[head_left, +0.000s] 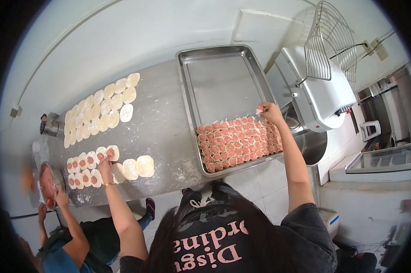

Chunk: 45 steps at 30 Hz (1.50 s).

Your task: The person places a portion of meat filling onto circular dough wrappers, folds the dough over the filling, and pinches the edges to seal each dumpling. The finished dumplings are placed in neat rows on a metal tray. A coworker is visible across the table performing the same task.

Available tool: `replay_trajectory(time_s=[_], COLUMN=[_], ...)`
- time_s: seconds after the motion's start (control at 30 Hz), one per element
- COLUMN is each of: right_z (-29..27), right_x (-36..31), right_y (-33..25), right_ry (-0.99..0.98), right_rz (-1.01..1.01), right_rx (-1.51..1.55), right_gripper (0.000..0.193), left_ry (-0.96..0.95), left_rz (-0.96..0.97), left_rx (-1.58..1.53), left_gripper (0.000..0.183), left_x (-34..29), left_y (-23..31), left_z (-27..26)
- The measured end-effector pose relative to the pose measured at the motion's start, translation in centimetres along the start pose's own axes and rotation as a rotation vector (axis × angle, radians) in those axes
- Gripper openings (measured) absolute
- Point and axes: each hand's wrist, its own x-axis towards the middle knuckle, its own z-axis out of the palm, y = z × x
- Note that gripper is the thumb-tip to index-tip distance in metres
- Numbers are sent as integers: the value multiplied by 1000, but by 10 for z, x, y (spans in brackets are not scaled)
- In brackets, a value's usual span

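Observation:
A small meat-filled dumpling [260, 110] is pinched in the fingertips of my right hand [271, 113], at the right side of a large metal tray [223, 91]. Close rows of open-topped dumplings [233, 145] with pink filling fill the tray's near part. Over the steel table [164, 104], my left hand [106, 167] has its fingers closed at the edge of a round wrapper [112, 152] topped with pink filling. Other filled wrappers [91, 157] lie in two rows to its left. Plain wrappers [145, 166] lie just to its right.
A person's hand [61, 198] works at a metal bowl of pink filling [46, 182] at the table's left end. Several rows of plain wrappers [98, 109] lie farther back. A white machine with a wire guard [312, 86] and a steel bowl [312, 145] stand right of the tray.

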Motion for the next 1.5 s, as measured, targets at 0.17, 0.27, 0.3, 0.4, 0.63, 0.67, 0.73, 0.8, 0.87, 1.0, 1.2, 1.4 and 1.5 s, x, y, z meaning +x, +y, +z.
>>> replay_trajectory(time_s=[0.17,0.27,0.3,0.4,0.63,0.67,0.73,0.8,0.87,1.0,1.2,1.4,1.5], right_z=[10,9,7,3,-1,-2,-4,-6,-6,2,4,2,1], right_x=[24,26,24,18,6,6,5,7,10,13,11,10,8], right_y=[23,25,25,23,21,20,18,15,13,12,15,16,19], right_ry=[-173,-268,-286,-310,-326,-340,-366,-379,-419,-394,-518,-430,-396], right_rz=[-128,-179,-192,-208,-175,-181,-163,-142,-67,-281,-146,14,-51], right_rx=[-81,-90,-74,-85,4,0,3,-27,-8,43,-43,84,66], right_gripper=[31,31,31,32,35,35,35,37,41,47,50,46,44], left_ry=[-142,-157,-146,-176,-293,-307,-341,-399,-406,-420,-479,-509,-553], left_rz=[15,101,78,68,3,-12,-35,-37,-78,-108,-139,-182,-174], left_rx=[-600,-678,-705,-751,-801,-810,-831,-859,-873,-854,-822,-767,-765], left_gripper=[35,36,34,30,27,28,28,27,23,16,18,27,30], left_x=[-26,-51,-58,-76,-130,-139,-158,-174,-188,-207,-220,-230,-232], left_y=[14,26,29,31,22,20,17,16,15,14,11,14,17], left_z=[17,30,34,46,87,94,109,122,133,144,139,132,130])
